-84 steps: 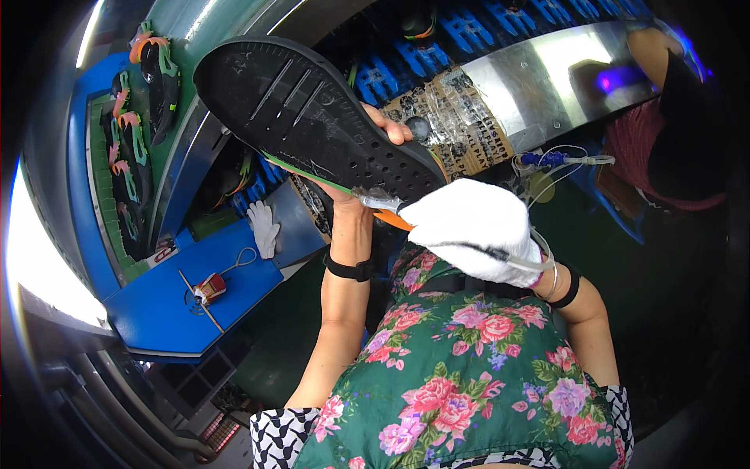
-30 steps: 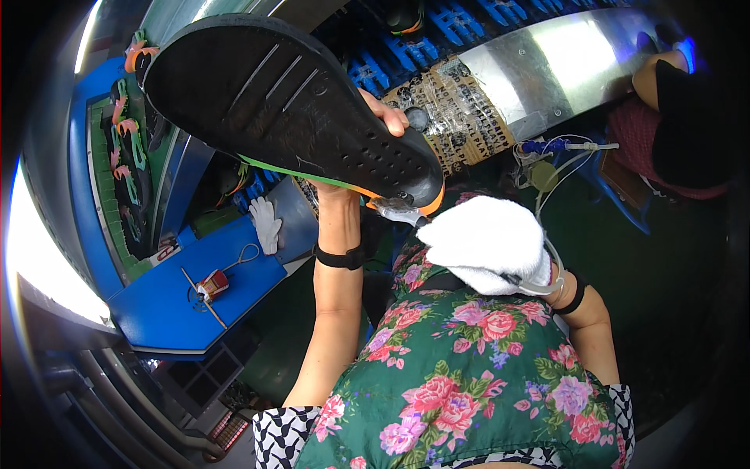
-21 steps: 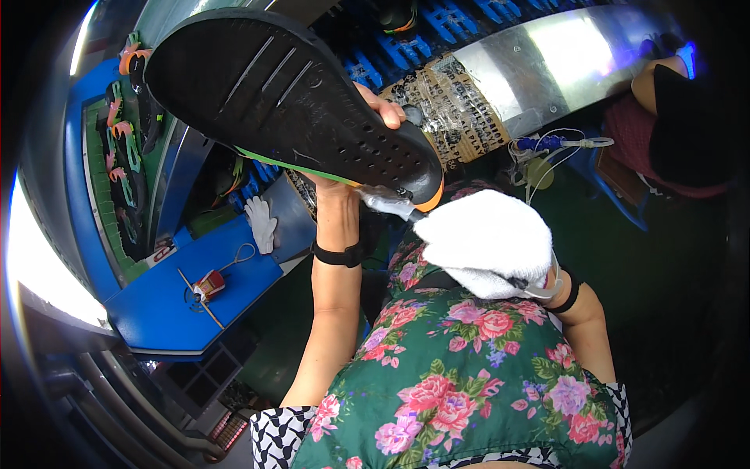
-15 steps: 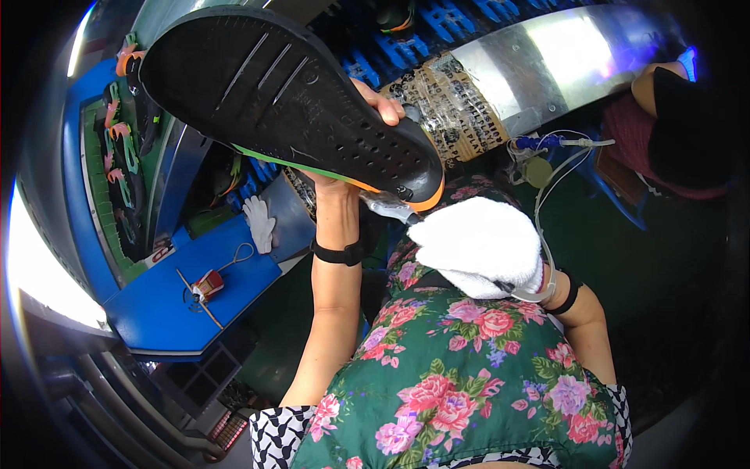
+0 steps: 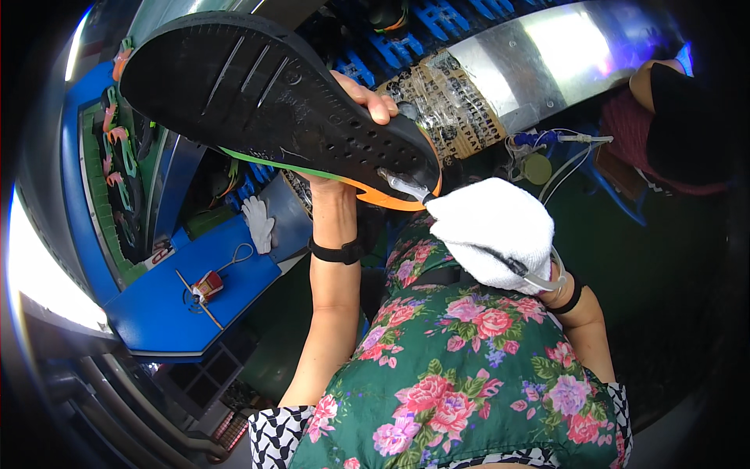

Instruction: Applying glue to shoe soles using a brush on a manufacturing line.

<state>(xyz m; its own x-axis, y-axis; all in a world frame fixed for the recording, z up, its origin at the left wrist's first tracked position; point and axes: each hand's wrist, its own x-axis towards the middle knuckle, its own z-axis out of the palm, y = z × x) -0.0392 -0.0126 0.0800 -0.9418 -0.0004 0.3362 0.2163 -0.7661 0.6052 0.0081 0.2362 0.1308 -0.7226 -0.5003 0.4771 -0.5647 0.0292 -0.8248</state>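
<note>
My left hand [image 5: 366,98] grips a large black shoe sole [image 5: 258,94] with a green and orange edge. Its holed heel faces me, and its broad toe end reaches to the upper left. My right hand is hidden under a white terry cloth [image 5: 496,234]. A thin brush [image 5: 405,186] with a wet-looking, pale grey tip sticks out of this cloth. The tip rests on the heel beside the orange edge. A clear tube [image 5: 558,270] runs along the right wrist.
A blue table [image 5: 164,313] at left bears a white glove [image 5: 258,223] and a small red container [image 5: 208,286]. Several colourful shoe parts [image 5: 116,133] lie on a green conveyor. A curved metal rail [image 5: 539,62] and another person [image 5: 680,133] are at right.
The brush tip has gone from the sole's orange edge onto the black heel face. My right hand has moved slightly right and up, and the sole slightly left.
</note>
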